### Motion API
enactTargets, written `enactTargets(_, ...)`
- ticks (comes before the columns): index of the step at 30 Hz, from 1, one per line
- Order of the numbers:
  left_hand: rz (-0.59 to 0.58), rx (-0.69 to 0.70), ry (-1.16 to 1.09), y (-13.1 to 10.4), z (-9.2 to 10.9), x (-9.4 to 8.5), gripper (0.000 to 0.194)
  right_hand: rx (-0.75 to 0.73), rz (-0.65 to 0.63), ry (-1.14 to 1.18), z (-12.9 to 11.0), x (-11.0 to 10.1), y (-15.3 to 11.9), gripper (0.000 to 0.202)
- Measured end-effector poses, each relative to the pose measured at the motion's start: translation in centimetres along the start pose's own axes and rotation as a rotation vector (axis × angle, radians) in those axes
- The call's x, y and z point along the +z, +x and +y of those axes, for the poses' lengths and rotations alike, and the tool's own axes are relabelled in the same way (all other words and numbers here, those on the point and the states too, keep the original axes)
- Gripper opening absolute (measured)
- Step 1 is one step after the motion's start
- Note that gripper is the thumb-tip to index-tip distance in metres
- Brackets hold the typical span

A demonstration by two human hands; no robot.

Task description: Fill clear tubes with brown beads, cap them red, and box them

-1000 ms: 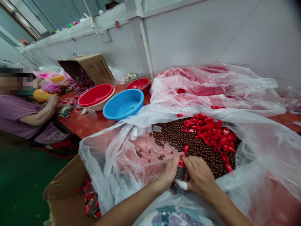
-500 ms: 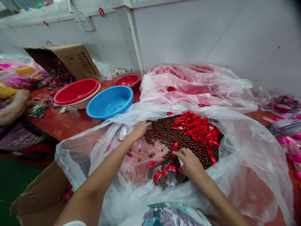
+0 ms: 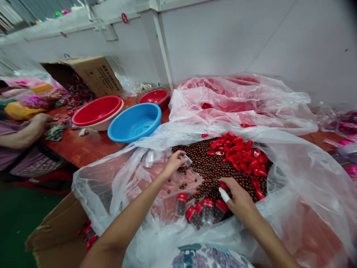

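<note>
My left hand (image 3: 176, 162) is closed on a small clear plastic container (image 3: 187, 160) at the left edge of a heap of brown beads (image 3: 206, 160). Lower down on the right, my right hand (image 3: 237, 197) pinches a red plastic piece (image 3: 222, 185), apparently a scoop, over the beads; fingers partly hide it. Its thumb wears a white cover (image 3: 224, 194). Just below that hand, several filled jars with red caps (image 3: 208, 211) stand and lean together. Red plastic scoops (image 3: 241, 152) are piled on the far right of the beads. Clear containers (image 3: 150, 159) lie left of my left hand.
Clear plastic sheeting (image 3: 295, 163) lies under the beads and spreads over the table. A blue basin (image 3: 135, 123), a red basin (image 3: 97, 111) and a tipped cardboard box (image 3: 95, 76) stand back left. A co-worker's arm (image 3: 30, 132) is at far left; an open carton (image 3: 58, 230) is below.
My left hand has drawn back toward me, and the clear container now shows in it. My right hand has shifted slightly right and lower with the red piece. The view has moved a little.
</note>
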State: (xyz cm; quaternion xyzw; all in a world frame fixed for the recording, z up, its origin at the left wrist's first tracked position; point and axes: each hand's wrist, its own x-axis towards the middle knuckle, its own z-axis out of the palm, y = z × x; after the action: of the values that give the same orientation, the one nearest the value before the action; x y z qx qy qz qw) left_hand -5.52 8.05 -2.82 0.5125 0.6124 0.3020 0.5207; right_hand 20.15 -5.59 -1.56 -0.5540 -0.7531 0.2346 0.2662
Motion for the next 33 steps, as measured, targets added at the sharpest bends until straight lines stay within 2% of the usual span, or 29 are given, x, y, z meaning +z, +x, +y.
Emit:
enactTargets(3, 0.017, -0.032, -0.071, 0.1, -0.3, 1.5, 0.027, 0.019, 0.018, -0.069, 1.2, -0.9, -1.7, 0.036)
enactTargets(8, -0.008, -0.078, -0.154, 0.0, -0.8, 4.1, 0.029, 0.079, 0.054, -0.153, 2.9, -1.3, -4.1, 0.023)
enactTargets(10, -0.045, -0.100, -0.188, -0.2, -0.7, 5.1, 0.030, 0.089, 0.073, -0.149, 2.9, -1.2, -4.6, 0.030)
enactTargets(14, -0.124, -0.139, -0.235, -0.8, -0.1, 7.0, 0.028, 0.138, 0.086, -0.132, 2.5, -1.1, -5.2, 0.061)
enactTargets(17, -0.184, -0.156, -0.265, -1.4, 0.4, 8.2, 0.027, 0.221, 0.122, -0.098, 2.4, -1.1, -5.2, 0.064)
enactTargets(20, -0.224, -0.161, -0.284, -1.8, 0.6, 9.2, 0.028, 0.267, 0.216, 0.056, 2.5, -1.2, -4.9, 0.050)
enactTargets(23, -0.245, -0.148, -0.296, -2.2, 0.8, 9.9, 0.027, 0.347, 0.280, 0.305, 2.4, -1.4, -4.0, 0.041)
enactTargets(28, -0.329, -0.130, -0.369, -3.4, 1.7, 9.8, 0.026, 0.566, 0.341, 0.739, 1.9, -2.0, -2.8, 0.054)
enactTargets(33, -0.505, -0.219, -0.607, -5.1, 2.9, 8.8, 0.038, 0.644, 0.300, 1.080, 1.3, -2.2, -2.5, 0.062)
